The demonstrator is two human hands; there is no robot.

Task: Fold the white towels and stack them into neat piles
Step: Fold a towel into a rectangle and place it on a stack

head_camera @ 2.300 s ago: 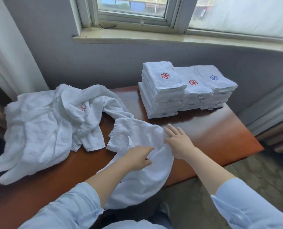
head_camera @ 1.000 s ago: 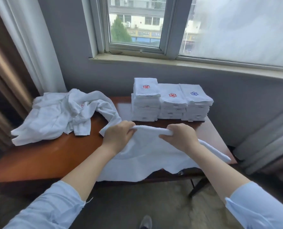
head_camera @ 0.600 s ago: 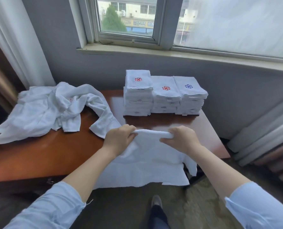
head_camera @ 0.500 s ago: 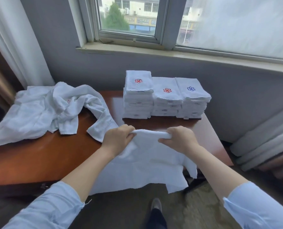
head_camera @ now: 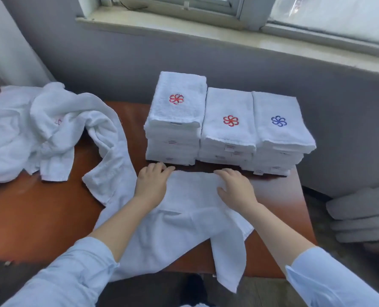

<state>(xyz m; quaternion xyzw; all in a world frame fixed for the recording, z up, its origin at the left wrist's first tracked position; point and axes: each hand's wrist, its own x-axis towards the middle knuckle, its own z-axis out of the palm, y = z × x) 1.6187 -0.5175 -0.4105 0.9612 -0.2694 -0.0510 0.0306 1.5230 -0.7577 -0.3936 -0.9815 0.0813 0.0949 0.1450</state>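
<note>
At nine o'clock on the wooden table [head_camera: 40, 218], a heap of unfolded white towels [head_camera: 29, 129] awaits us, one strand trailing toward the middle. Our left hand [head_camera: 150, 187] lies palm down on the far left corner of the towel in work [head_camera: 190, 207], fingers bent over its edge; whether they pinch it we cannot tell. That towel lies at six o'clock, doubled over, one tail hanging off the near edge. Our right hand [head_camera: 235, 191] presses it with fingers spread flat. At twelve to one o'clock stand three neat stacks of folded towels [head_camera: 228, 129], emblems up, the leftmost tallest. By our reckoning much is done, though this towel needs further folds and the heap remains.
</note>
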